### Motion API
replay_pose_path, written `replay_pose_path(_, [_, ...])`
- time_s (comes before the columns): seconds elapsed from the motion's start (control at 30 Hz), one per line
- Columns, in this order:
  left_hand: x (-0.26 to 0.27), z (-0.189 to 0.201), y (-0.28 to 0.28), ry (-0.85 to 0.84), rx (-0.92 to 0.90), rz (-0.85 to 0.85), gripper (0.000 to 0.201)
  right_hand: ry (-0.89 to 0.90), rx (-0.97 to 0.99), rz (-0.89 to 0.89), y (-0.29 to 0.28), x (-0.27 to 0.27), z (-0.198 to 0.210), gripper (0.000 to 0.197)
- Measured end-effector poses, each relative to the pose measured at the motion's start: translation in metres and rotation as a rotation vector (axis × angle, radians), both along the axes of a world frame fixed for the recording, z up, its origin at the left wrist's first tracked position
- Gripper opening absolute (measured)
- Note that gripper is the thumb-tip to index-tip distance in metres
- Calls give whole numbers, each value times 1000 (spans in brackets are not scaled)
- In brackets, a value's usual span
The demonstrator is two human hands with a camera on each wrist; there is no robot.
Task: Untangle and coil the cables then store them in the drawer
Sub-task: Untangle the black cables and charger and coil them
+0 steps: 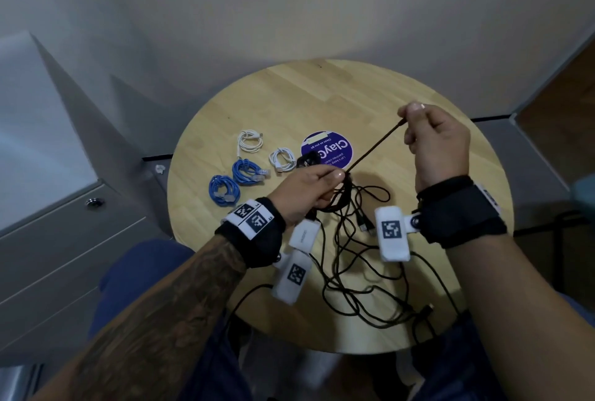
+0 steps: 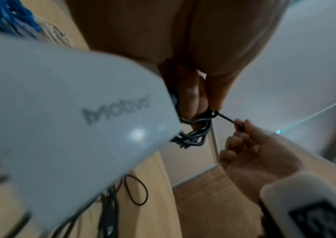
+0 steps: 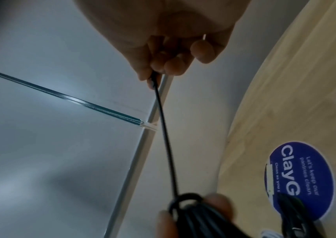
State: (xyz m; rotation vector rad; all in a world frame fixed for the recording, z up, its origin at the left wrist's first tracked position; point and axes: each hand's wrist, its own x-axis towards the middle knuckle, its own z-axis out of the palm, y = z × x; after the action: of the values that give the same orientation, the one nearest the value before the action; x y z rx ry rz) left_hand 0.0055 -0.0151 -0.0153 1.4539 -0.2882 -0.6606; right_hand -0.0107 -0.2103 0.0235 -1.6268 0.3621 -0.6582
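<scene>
Coiling step, black cable (image 1: 373, 147): coil is gripped in L hand (image 1: 306, 194) above table (image 1: 257, 104); free end is pinched taut by R hand (image 1: 434, 146). Next: end to be wrapped/tucked, tangle (image 1: 363, 288) still pending.

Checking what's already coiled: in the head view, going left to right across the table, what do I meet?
Lower blue coil → upper blue coil → far white coil → near white coil → left hand gripping black coil → purple sticker → right hand pinching the cable end.
</scene>
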Motion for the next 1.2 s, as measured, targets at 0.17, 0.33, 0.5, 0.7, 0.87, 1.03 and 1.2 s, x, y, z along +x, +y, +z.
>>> replay_pose_path(0.17, [13,-7,14,17,-94,182,28,-18,102,96,-2,-5,-3,13])
replay_pose_path(0.33, [23,-9,26,124,-267,224,31,225,-231,416,8,-11,-30,28])
replay_pose_path(0.5, [17,-8,22,104,-303,146,26,310,-28,458,35,-10,-41,11])
replay_pose_path(0.7, [10,-12,18,46,-223,129,25,488,295,539,56,-16,-48,25])
replay_pose_path(0.87, [8,-11,18,-8,-153,131,28,499,284,729,68,-19,-46,44])
replay_pose_path(1.03, [11,-12,17,17,-162,204,29,473,191,767,66,-20,-40,20])
replay_pose_path(1.2, [19,-10,10,-154,-95,424,21,361,-525,477,70,-18,-39,16])
